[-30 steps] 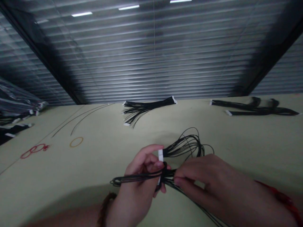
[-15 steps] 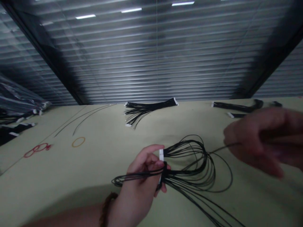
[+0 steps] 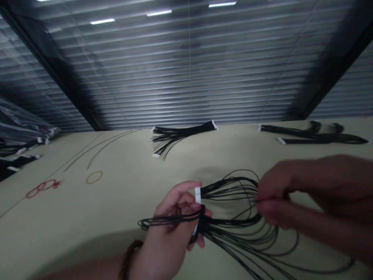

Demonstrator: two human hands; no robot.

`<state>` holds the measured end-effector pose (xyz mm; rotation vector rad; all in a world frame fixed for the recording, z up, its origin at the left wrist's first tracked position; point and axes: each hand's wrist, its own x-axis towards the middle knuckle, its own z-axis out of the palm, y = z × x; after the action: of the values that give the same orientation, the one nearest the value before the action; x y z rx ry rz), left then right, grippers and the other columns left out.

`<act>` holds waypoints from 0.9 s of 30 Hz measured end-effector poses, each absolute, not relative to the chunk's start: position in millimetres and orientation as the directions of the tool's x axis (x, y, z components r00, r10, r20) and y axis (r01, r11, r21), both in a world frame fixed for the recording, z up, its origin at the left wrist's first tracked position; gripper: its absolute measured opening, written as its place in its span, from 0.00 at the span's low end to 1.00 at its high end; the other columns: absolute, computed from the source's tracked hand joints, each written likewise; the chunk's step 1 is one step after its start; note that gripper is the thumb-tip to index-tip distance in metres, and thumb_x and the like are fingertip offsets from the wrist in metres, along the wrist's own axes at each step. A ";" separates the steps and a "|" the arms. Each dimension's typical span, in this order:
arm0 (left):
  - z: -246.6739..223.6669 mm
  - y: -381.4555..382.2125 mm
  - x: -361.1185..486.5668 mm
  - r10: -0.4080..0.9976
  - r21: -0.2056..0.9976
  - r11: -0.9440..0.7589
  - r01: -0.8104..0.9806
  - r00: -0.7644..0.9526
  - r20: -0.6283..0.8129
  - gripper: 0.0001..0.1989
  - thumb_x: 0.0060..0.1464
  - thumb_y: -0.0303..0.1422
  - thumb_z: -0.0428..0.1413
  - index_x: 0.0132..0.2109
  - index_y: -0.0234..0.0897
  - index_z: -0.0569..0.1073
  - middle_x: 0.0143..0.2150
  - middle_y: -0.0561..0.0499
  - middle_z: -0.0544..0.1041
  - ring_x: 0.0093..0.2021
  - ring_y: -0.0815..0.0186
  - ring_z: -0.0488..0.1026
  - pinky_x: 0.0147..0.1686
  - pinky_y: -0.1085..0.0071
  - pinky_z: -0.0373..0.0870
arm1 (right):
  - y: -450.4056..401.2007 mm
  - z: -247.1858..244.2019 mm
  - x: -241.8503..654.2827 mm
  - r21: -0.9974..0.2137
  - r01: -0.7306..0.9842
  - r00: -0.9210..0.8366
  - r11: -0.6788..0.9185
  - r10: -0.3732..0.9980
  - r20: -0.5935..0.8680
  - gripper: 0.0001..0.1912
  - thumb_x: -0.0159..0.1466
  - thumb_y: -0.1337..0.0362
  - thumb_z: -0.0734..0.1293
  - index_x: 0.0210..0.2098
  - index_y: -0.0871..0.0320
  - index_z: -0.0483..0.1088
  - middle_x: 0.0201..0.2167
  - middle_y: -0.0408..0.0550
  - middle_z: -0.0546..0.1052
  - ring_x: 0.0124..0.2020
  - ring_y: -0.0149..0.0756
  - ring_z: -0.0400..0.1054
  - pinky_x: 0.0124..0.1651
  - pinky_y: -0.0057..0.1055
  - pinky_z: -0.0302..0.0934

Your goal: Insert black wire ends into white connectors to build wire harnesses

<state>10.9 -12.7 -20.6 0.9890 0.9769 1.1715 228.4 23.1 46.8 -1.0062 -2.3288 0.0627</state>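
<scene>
A white connector (image 3: 197, 195) with thin black wires (image 3: 233, 223) running out of it is gripped between the thumb and fingers of my left hand (image 3: 176, 229). Some wires loop back over that hand to the left; others curve out to the right and toward the bottom edge. My right hand (image 3: 309, 198) is at the right, its thumb and index finger pinched at the bend of the looped wires. Its fingertips hide part of the loops.
Behind lie a black wire bundle with white connectors (image 3: 186, 132) and more bundles (image 3: 314, 137) at the right. To the left are a yellow ring (image 3: 94, 177), red loops (image 3: 42, 188), loose thin wires and a plastic bag (image 3: 26, 116). Blinds (image 3: 180, 70) stand behind the table.
My right hand has moved left and closed at the wire loops; earlier it was farther right beside a single wire's end. My left hand still holds the connector, nearly unmoved.
</scene>
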 end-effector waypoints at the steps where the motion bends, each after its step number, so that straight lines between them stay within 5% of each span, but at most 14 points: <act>1: -21.0 -13.5 10.4 0.987 0.956 0.119 -0.266 0.133 -0.086 0.13 0.52 0.32 0.58 0.45 0.40 0.68 0.28 0.54 0.76 0.16 0.77 0.67 0.13 0.84 0.58 | 16.8 40.6 220.0 -0.291 0.605 -0.586 0.741 0.662 0.466 0.11 0.64 0.60 0.60 0.28 0.53 0.69 0.19 0.38 0.69 0.18 0.25 0.62 0.20 0.22 0.55; 11: -23.7 -15.5 10.4 0.980 0.937 0.109 -0.331 0.195 -0.045 0.11 0.51 0.36 0.59 0.43 0.42 0.72 0.27 0.54 0.75 0.16 0.78 0.65 0.14 0.84 0.62 | 6.1 16.1 193.9 -0.236 0.553 -0.638 0.799 0.588 0.497 0.10 0.66 0.67 0.57 0.30 0.57 0.66 0.24 0.40 0.69 0.25 0.29 0.62 0.30 0.29 0.51; 27: -26.4 -15.5 9.6 0.976 0.925 0.098 -0.367 0.215 -0.018 0.09 0.53 0.34 0.58 0.43 0.45 0.74 0.27 0.53 0.76 0.21 0.74 0.70 0.16 0.83 0.68 | 1.9 17.8 184.6 -0.144 0.577 -0.642 0.804 0.556 0.528 0.21 0.69 0.66 0.51 0.27 0.57 0.69 0.23 0.41 0.70 0.23 0.28 0.63 0.26 0.30 0.52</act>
<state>9.6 -15.5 -26.4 0.9747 0.8057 1.1728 184.6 1.9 17.8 -0.8358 -2.4233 -0.0502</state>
